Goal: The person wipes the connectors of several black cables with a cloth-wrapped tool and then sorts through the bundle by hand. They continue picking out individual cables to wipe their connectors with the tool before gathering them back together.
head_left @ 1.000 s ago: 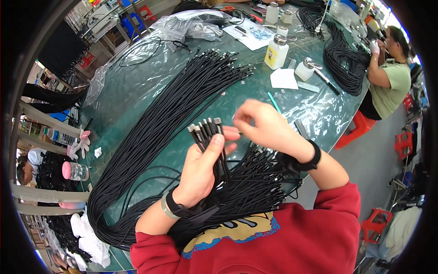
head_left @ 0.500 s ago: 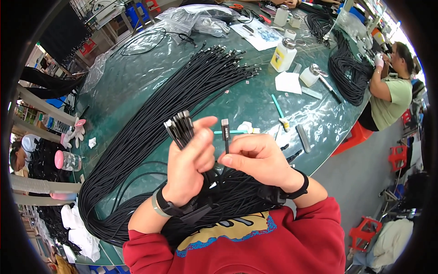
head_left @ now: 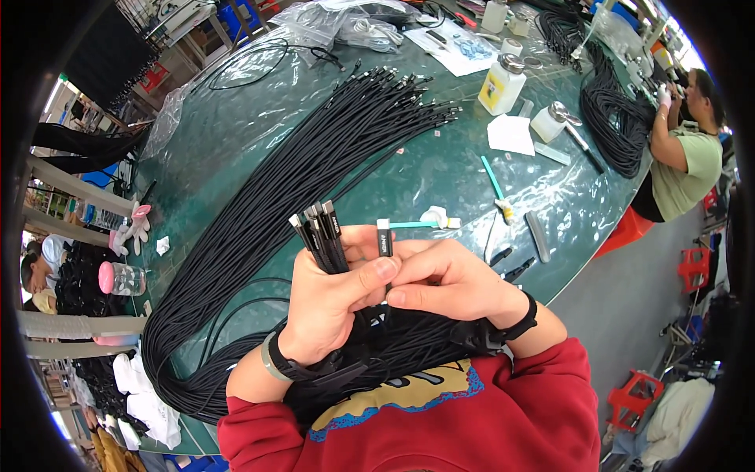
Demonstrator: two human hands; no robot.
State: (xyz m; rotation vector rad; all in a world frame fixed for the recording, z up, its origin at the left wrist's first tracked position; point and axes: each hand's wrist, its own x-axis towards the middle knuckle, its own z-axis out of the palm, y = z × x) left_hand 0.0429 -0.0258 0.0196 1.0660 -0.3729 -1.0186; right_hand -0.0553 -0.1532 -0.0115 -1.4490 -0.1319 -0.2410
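My left hand (head_left: 326, 308) is closed round several black USB cables (head_left: 321, 234), their metal-tipped plugs standing up above the fist. Between my two hands a single black cable plug (head_left: 384, 238) points upward, metal end on top. My right hand (head_left: 460, 282) pinches this cable just below the plug, and my left thumb and a fingertip press against it from the other side. A thick bundle of black cables (head_left: 236, 224) curves across the table at the left and passes under my wrists. Its far plug ends fan out at the back.
Teal-handled brushes (head_left: 493, 178) lie beyond my right hand, near a grey strip (head_left: 538, 236). White bottles (head_left: 502, 83) and a paper slip (head_left: 510, 134) stand farther back. A pink-lidded jar (head_left: 126, 278) is at the left. At the right, a co-worker (head_left: 688, 149) handles another cable coil (head_left: 609, 118).
My hands have come together; the left thumb and a finger now touch the single plug that only my right hand held before. The view has shifted slightly.
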